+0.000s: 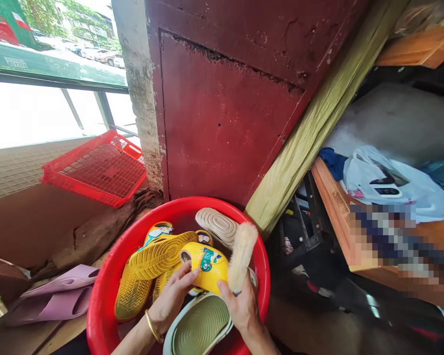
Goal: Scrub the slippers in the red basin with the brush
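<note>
My left hand (173, 295), with a gold bangle at its wrist, grips the toe or side of a yellow slipper (203, 266) that has a green cartoon picture on its upper. My right hand (240, 303) is closed around a scrub brush (242, 256) with pale, worn bristles, and its thumb rests against the slipper. Both are held over a red basin (99, 296). In the basin lie more yellow slippers (133, 291), some with soles up, a beige slipper (218, 224) and a green slipper (202, 325) below my hands.
A pair of mauve slippers (59, 296) lies left of the basin. Behind it a red plastic crate (96, 167) leans near the wall. A dark red door (218, 123) stands right behind the basin. On the right, a wooden table (333, 207) carries a white plastic bag (388, 182).
</note>
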